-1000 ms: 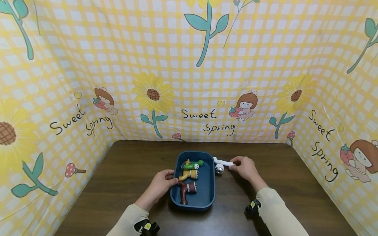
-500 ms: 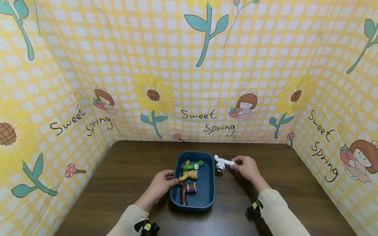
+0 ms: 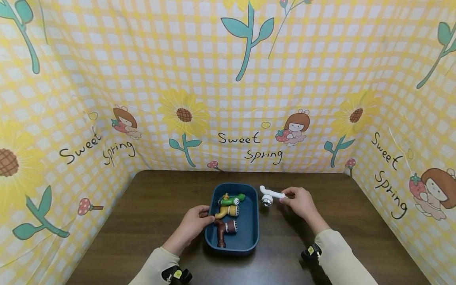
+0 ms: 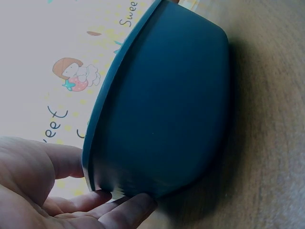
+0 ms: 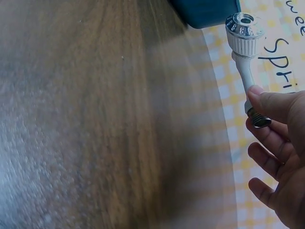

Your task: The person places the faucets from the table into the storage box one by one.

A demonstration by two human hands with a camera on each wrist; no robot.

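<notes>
A white faucet (image 3: 272, 193) with a chrome-capped ribbed knob is held just right of the blue plastic bin (image 3: 257, 227). My right hand (image 3: 300, 204) pinches its threaded end between thumb and fingers, as the right wrist view shows. At the bin's left rim, my left hand (image 3: 195, 222) grips with the thumb over the edge and fingers against the outer wall, seen also in the left wrist view. Inside the bin lie a green faucet (image 3: 230, 201), a yellow faucet (image 3: 228, 211) and a dark brown faucet (image 3: 222, 232), stacked from far to near along its left side.
The bin stands on a dark wooden table (image 3: 149, 221). A yellow checked cloth (image 3: 228, 99) printed with flowers and lettering hangs behind the table and along both sides. Each wrist wears a small black camera.
My right hand has drawn the white faucet slightly right, widening the gap from the bin's right rim. The left hand and the bin have stayed in place.
</notes>
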